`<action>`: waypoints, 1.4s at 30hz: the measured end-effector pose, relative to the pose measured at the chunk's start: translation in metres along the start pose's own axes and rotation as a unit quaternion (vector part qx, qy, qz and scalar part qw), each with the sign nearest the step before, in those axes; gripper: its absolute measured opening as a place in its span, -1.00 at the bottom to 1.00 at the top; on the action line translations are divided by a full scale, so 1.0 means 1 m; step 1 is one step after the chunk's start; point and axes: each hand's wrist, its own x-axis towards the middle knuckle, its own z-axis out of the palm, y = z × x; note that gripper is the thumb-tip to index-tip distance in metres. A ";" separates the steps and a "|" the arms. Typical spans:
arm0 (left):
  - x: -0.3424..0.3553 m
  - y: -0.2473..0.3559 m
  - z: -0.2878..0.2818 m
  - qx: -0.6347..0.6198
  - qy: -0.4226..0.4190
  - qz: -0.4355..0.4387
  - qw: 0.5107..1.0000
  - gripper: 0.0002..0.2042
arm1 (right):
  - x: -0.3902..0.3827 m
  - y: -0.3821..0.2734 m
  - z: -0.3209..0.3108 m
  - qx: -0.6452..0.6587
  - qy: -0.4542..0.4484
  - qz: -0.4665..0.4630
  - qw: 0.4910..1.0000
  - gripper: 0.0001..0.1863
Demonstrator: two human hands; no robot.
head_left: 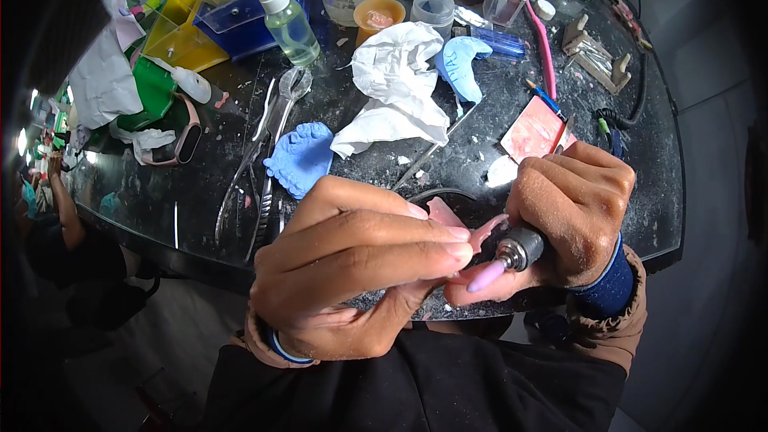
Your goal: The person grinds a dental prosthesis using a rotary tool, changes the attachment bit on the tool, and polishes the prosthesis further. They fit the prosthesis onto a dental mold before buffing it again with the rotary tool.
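My left hand [344, 272] is closed, pinching a thin pink acrylic denture base [446, 213] between fingers and thumb. My right hand [572, 212] is wrapped around a dark rotary handpiece [524, 248]. Its tip carries a tapered lilac grinding stone [486, 276], which points left, just below the denture base; whether they touch I cannot tell. The right thumb reaches under the stone toward the left fingertips. Fine pale dust coats the right knuckles. Beyond the left hand lies a blue dental cast [302, 160]. A square pink wax sheet [534, 130] is beyond the right hand.
Crumpled white tissue [396, 72] covers the bench's middle, beside a blue curved piece [462, 64]. Metal hand tools [272, 124] lie leftward. A spray bottle [292, 30] and blue bin [240, 24] stand behind. A pink toothbrush [544, 48] lies rightward. Another person [68, 220] is far left.
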 end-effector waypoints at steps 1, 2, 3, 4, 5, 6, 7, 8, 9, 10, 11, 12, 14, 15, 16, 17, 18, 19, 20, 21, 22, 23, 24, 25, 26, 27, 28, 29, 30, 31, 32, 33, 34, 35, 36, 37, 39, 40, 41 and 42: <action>0.000 0.000 0.000 0.000 0.001 -0.006 1.000 -0.78 | -0.001 0.002 0.000 -0.002 -0.002 -0.011 1.000 -0.28; 0.000 0.000 0.001 -0.001 0.002 -0.011 1.000 -0.78 | -0.002 0.003 0.000 -0.005 -0.004 -0.021 1.000 -0.28; 0.000 0.000 0.001 -0.001 0.002 -0.011 1.000 -0.78 | -0.001 0.003 -0.001 -0.005 -0.004 -0.021 1.000 -0.28; 0.000 0.000 0.001 0.001 0.002 -0.010 1.000 -0.78 | -0.001 0.002 -0.002 -0.017 -0.002 -0.024 1.000 -0.29; 0.000 0.000 0.001 0.004 0.003 -0.009 1.000 -0.78 | 0.000 0.002 -0.003 -0.029 0.000 -0.028 0.999 -0.29; 0.001 0.000 0.001 0.003 0.003 -0.008 1.000 -0.78 | 0.000 0.001 -0.002 -0.030 0.000 -0.028 0.999 -0.29; 0.001 0.001 0.001 0.011 0.003 -0.008 1.000 -0.78 | 0.001 0.000 -0.001 -0.029 0.005 -0.017 0.999 -0.29; 0.001 0.001 0.000 0.018 0.003 -0.007 1.000 -0.78 | 0.002 0.000 0.000 -0.029 0.011 -0.006 1.000 -0.29; 0.001 0.002 0.000 0.020 0.003 -0.007 1.000 -0.78 | 0.001 0.000 0.001 -0.028 0.011 -0.007 1.000 -0.29; 0.000 0.002 0.000 0.025 0.003 -0.008 1.000 -0.77 | 0.000 0.002 0.002 -0.033 0.013 -0.019 0.999 -0.29; -0.001 0.001 0.000 0.031 0.004 -0.009 0.999 -0.76 | -0.001 0.003 0.002 -0.038 0.016 -0.032 0.999 -0.28; -0.002 0.000 0.000 0.030 0.004 -0.007 1.000 -0.76 | -0.002 0.003 0.001 -0.039 0.016 -0.032 0.999 -0.28; -0.003 0.001 -0.004 0.054 -0.006 0.017 0.998 -0.73 | -0.001 0.002 -0.002 -0.019 0.014 -0.034 0.999 -0.27; -0.004 0.002 -0.004 0.055 -0.005 0.019 0.998 -0.73 | 0.000 0.003 -0.003 -0.020 0.016 -0.036 0.999 -0.27; -0.005 0.002 -0.004 0.013 0.011 -0.005 1.000 -0.73 | -0.001 0.004 -0.003 -0.010 0.029 -0.022 0.999 -0.26; -0.006 0.002 -0.003 -0.030 0.026 -0.028 0.999 -0.72 | -0.002 0.005 -0.003 0.000 0.043 -0.009 0.999 -0.24; -0.007 0.001 -0.002 -0.032 0.026 -0.027 0.999 -0.72 | -0.003 0.004 -0.005 -0.016 0.040 0.011 0.999 -0.22; -0.008 0.002 -0.003 -0.077 0.026 -0.048 0.996 -0.73 | -0.003 0.004 -0.004 -0.016 0.040 0.010 0.999 -0.22; -0.009 0.002 -0.003 -0.123 0.026 -0.069 0.990 -0.75 | -0.002 0.004 -0.003 -0.024 0.040 0.028 0.999 -0.21; -0.008 0.003 -0.003 -0.122 0.026 -0.068 0.990 -0.75 | -0.002 0.003 -0.003 -0.031 0.040 0.046 0.998 -0.20; -0.008 0.003 -0.002 -0.139 0.031 -0.085 0.986 -0.76 | -0.001 0.002 -0.002 -0.036 0.042 0.056 0.997 -0.20; -0.008 0.002 -0.002 -0.155 0.036 -0.102 0.982 -0.77 | -0.002 0.002 -0.002 -0.037 0.042 0.058 0.997 -0.20; -0.009 0.001 -0.001 -0.157 0.035 -0.102 0.982 -0.77 | -0.002 0.002 -0.003 -0.040 0.035 0.066 0.996 -0.21; -0.009 0.000 -0.001 -0.153 0.036 -0.092 0.983 -0.76 | -0.001 0.001 -0.004 -0.042 0.029 0.072 0.996 -0.21; -0.010 -0.001 -0.001 -0.148 0.037 -0.081 0.985 -0.75 | -0.002 0.001 -0.004 -0.041 0.030 0.072 0.996 -0.21; -0.009 0.000 -0.001 -0.147 0.037 -0.081 0.985 -0.75 | -0.002 0.001 -0.003 -0.037 0.021 0.085 0.995 -0.22; -0.008 0.000 0.000 -0.124 0.036 -0.075 0.989 -0.74 | -0.003 0.001 -0.003 -0.034 0.011 0.100 0.994 -0.22; -0.007 0.000 0.000 -0.101 0.036 -0.068 0.992 -0.74 | -0.003 0.001 -0.003 -0.035 0.011 0.101 0.994 -0.22; -0.007 0.000 0.001 -0.102 0.035 -0.068 0.992 -0.74 | -0.002 0.000 -0.003 -0.044 0.006 0.103 0.994 -0.23; -0.007 0.001 0.001 -0.078 0.037 -0.063 0.994 -0.74 | -0.002 -0.001 -0.003 -0.051 0.002 0.103 0.993 -0.24; -0.007 0.002 0.001 -0.054 0.039 -0.058 0.996 -0.73 | -0.002 -0.001 -0.004 -0.051 0.003 0.102 0.993 -0.24; -0.007 0.002 0.001 -0.053 0.039 -0.058 0.996 -0.73 | -0.002 -0.002 -0.004 -0.056 -0.014 0.103 0.993 -0.25; -0.008 0.001 0.002 -0.029 0.043 -0.044 0.998 -0.74 | -0.003 -0.002 -0.004 -0.062 -0.032 0.104 0.992 -0.26; -0.008 0.001 0.003 -0.006 0.046 -0.030 0.998 -0.74 | -0.003 -0.001 -0.005 -0.063 -0.032 0.105 0.992 -0.26; -0.007 0.001 0.003 -0.007 0.046 -0.030 0.998 -0.74 | -0.004 -0.001 -0.006 -0.063 -0.032 0.103 0.992 -0.28; -0.006 0.003 0.002 0.009 0.042 -0.028 0.999 -0.74 | -0.004 -0.001 -0.006 -0.062 -0.032 0.100 0.993 -0.29; -0.006 0.004 0.001 0.024 0.038 -0.026 0.999 -0.74 | -0.003 -0.002 -0.006 -0.058 -0.026 0.109 0.992 -0.29; -0.005 0.004 0.001 0.041 0.040 -0.013 0.998 -0.75 | -0.002 -0.003 -0.005 -0.054 -0.020 0.119 0.991 -0.29; -0.005 0.004 0.001 0.057 0.041 0.000 0.998 -0.75 | -0.002 -0.003 -0.004 -0.053 -0.021 0.118 0.991 -0.29; -0.006 0.005 0.001 0.058 0.042 -0.001 0.997 -0.75 | -0.002 -0.003 -0.003 -0.055 -0.020 0.119 0.991 -0.29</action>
